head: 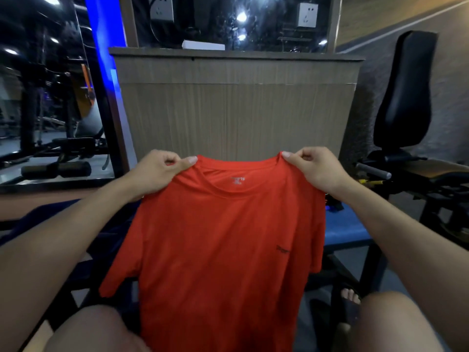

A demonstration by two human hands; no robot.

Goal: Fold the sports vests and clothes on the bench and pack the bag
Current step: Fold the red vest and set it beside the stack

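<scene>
Bare knees sit at the bottom edge of the view, and the hem of the red T-shirt hangs down between them. Left hand pinches the shirt's shoulder at about 10 o'clock from the garment's centre, thumb and curled fingers closed on the fabric beside the collar; right hand pinches the opposite shoulder at about 2 o'clock in the same manner. Both hands stand level, well apart, and equally near the garment, so neither has the advantage. Long axis of the shirt runs 12 to 6 o'clock, collar up, hem toward the person; the front with a small chest logo faces the camera. Sleeves hang loose at 8 and 4 o'clock. Blue bench shows behind and beside the shirt at 3 o'clock, with dark cloth lying at 9 o'clock. Judgement: the garment is spread for folding but not yet laid; the next move likely lowers it flat onto the bench. No bag can be identified.
</scene>
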